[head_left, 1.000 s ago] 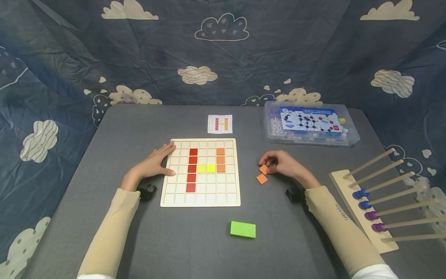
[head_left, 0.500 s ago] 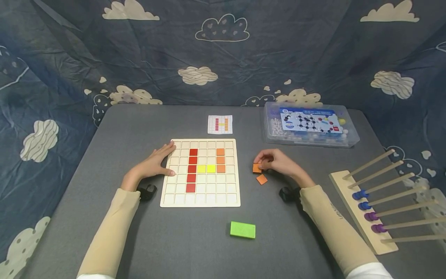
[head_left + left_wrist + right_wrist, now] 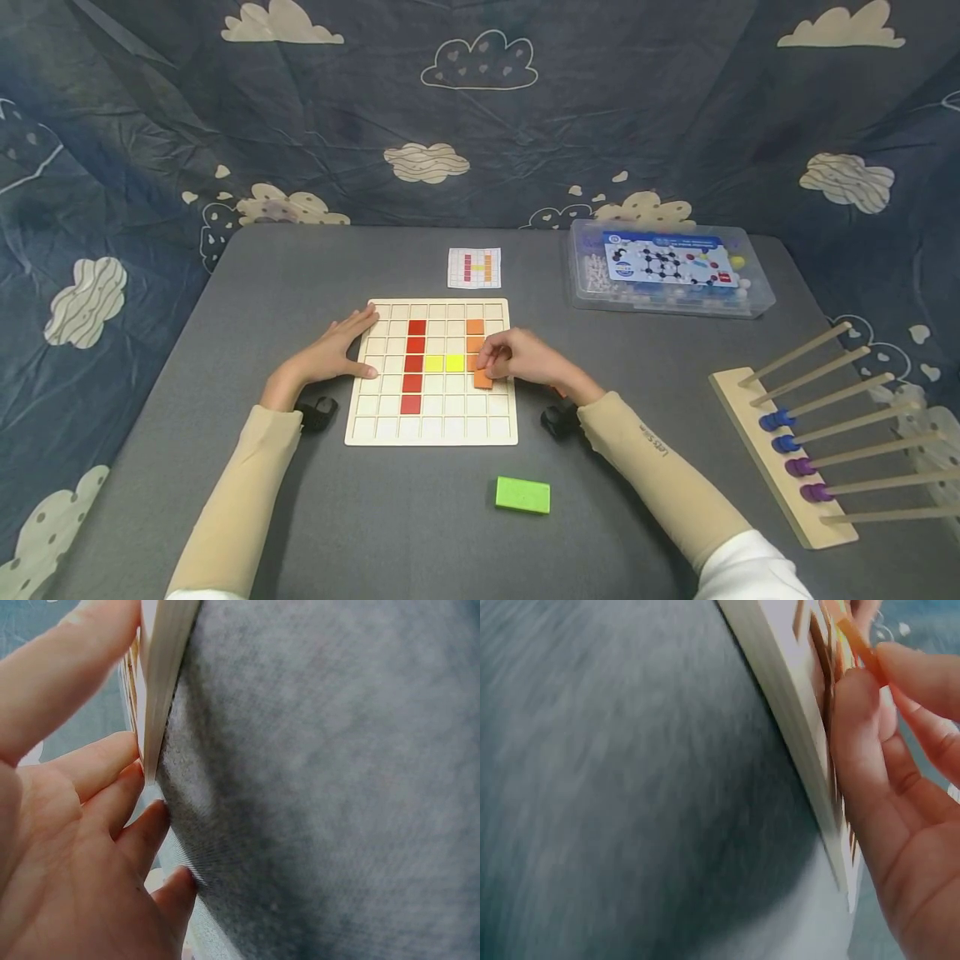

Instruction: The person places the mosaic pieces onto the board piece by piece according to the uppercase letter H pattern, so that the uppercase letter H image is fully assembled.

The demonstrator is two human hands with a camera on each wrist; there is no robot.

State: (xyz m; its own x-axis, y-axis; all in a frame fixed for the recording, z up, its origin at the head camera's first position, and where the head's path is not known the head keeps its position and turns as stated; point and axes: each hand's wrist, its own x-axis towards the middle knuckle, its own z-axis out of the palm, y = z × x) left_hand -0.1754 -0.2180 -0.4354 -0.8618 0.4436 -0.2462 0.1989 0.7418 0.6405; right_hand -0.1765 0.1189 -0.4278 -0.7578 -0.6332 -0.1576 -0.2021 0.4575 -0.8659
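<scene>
A wooden grid board point(image 3: 397, 429) lies on the table, with a column of red tiles point(image 3: 412, 363), two yellow tiles point(image 3: 445, 363) and a column of orange tiles point(image 3: 475, 335) in its cells. My right hand point(image 3: 525, 356) pinches an orange square tile point(image 3: 483, 380) between thumb and finger over the board, just below the orange column. In the right wrist view that tile point(image 3: 862, 649) is tilted above the board's surface. My left hand point(image 3: 330, 354) rests at the board's left edge, fingers spread, the thumb over the rim. Another orange tile point(image 3: 558, 392) on the table is mostly hidden behind my right wrist.
A card point(image 3: 474, 268) printed with a coloured tile pattern lies behind the board. At the back right is a clear plastic box point(image 3: 667, 267) of small parts. A wooden peg rack point(image 3: 780, 458) with blue and purple beads stands right; a green block point(image 3: 522, 495) lies in front.
My right hand has carried the orange tile from the table leftward to the board, leaving the other loose tile behind. The left hand has stayed at the board's edge.
</scene>
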